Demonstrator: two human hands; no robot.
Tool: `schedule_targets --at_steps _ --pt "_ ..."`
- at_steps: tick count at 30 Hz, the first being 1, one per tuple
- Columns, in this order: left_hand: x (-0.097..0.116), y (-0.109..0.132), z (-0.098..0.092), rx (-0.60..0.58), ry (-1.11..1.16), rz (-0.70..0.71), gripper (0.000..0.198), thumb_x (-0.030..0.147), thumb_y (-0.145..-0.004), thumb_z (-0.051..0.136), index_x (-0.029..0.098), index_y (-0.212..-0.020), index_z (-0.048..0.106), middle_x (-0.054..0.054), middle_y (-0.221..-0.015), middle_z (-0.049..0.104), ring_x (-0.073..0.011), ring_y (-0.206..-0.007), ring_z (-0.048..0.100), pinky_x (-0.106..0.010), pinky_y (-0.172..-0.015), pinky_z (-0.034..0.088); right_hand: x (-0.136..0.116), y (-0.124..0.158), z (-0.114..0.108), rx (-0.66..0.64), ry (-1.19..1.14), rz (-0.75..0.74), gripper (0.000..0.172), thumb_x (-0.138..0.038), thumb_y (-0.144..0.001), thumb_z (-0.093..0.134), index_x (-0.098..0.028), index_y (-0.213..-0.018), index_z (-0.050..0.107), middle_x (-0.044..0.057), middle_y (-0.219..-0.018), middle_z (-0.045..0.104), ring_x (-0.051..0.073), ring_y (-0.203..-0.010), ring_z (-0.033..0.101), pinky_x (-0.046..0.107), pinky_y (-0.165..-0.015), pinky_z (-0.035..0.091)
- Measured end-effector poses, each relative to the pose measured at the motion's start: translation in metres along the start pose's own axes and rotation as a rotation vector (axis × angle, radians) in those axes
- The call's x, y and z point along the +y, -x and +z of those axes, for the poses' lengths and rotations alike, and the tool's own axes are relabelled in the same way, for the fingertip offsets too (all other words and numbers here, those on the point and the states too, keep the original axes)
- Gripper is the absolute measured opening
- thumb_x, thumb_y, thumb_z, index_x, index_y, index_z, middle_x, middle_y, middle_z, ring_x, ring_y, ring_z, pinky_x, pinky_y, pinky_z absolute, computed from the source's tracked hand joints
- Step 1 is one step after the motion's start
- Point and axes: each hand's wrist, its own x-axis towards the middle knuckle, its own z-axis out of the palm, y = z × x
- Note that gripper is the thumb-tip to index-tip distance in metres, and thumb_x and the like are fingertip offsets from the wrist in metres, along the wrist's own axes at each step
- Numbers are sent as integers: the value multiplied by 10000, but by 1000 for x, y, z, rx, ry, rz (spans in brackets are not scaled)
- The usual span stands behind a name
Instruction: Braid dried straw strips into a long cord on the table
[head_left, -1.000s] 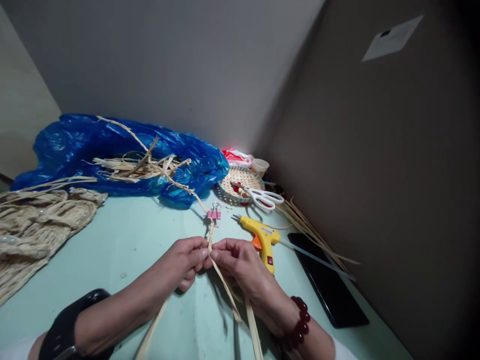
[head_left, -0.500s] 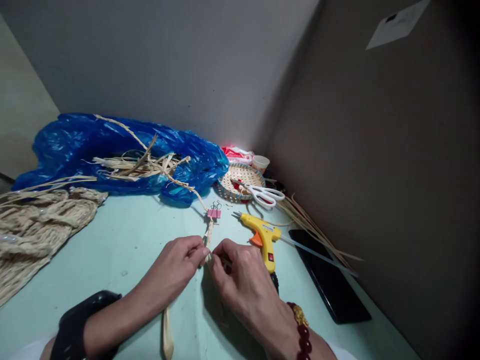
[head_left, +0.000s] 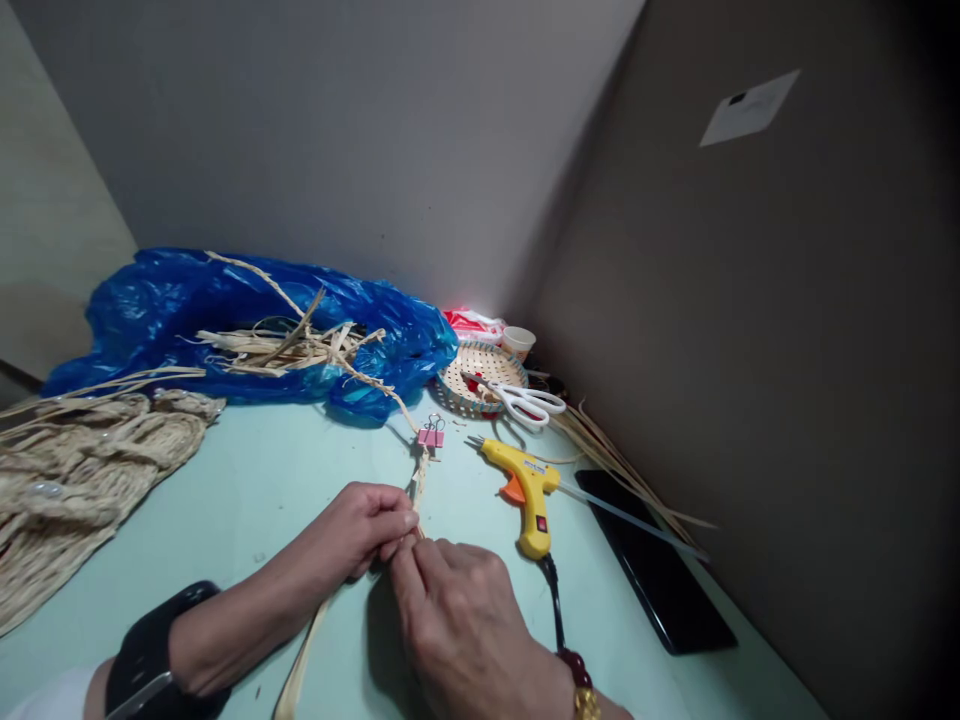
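My left hand (head_left: 360, 530) pinches a braid of pale straw strips (head_left: 418, 482) on the light green table (head_left: 247, 480). My right hand (head_left: 457, 620) is closed just beside it, fingertips meeting the left hand's on the same strips. The braid runs up to a pink binder clip (head_left: 430, 437). A loose strip end (head_left: 300, 670) trails toward me under my left wrist. A black watch sits on my left wrist and a dark red bead bracelet on my right.
A yellow glue gun (head_left: 525, 485) lies right of my hands, a black phone (head_left: 652, 565) beyond it. White scissors (head_left: 525, 400) rest on a small woven tray (head_left: 476, 370). A blue plastic bag (head_left: 247, 320) with straw and a woven mat (head_left: 67, 480) are at left. Walls enclose the corner.
My right hand has slid toward me and turned over, covering the strips that earlier trailed out beneath it. The left hand keeps its pinch on the braid.
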Motion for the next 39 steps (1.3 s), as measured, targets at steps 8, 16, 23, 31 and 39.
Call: schedule_targets --at_steps 8,16,23,31,39 --pt "7 7 6 -25 -93 36 267 415 -756 577 165 -676 526 79 -509 447 -64 -429 251 -207 -417 171 33 -13 -16 -199 -799 624 207 -348 -909 515 -170 -950 612 13 -722 645 130 -647 568 230 -622 392" --pt "2 8 3 70 -437 184 213 301 -793 478 194 -609 475 60 -573 423 -135 -580 405 -234 -545 284 37 -16 -1 -244 -991 686 257 -251 -868 507 -134 -654 590 -33 -571 477 88 -563 388 204 -519 281" --pt "15 17 1 150 -649 212 303 291 -857 393 205 -595 517 29 -572 523 -170 -611 501 -260 -608 322 32 -15 2 -157 -999 787 259 -225 -828 509 -121 -640 653 -7 -563 559 93 -541 408 211 -537 307" --pt "13 31 27 225 -888 222 306 268 -905 329 206 -669 513 -41 -701 624 -217 -676 576 -324 -652 371 29 -11 3 -90 -857 673 287 -167 -803 473 -163 -527 395 -47 -566 268 91 -560 233 235 -510 206" --pt "5 39 44 39 -1191 144 445 55 -843 256 120 -1126 593 -185 -1048 655 -324 -886 655 -462 -774 477 34 -12 4 -151 -1187 733 272 -225 -790 506 -161 -535 435 -45 -548 346 91 -556 291 221 -513 245"
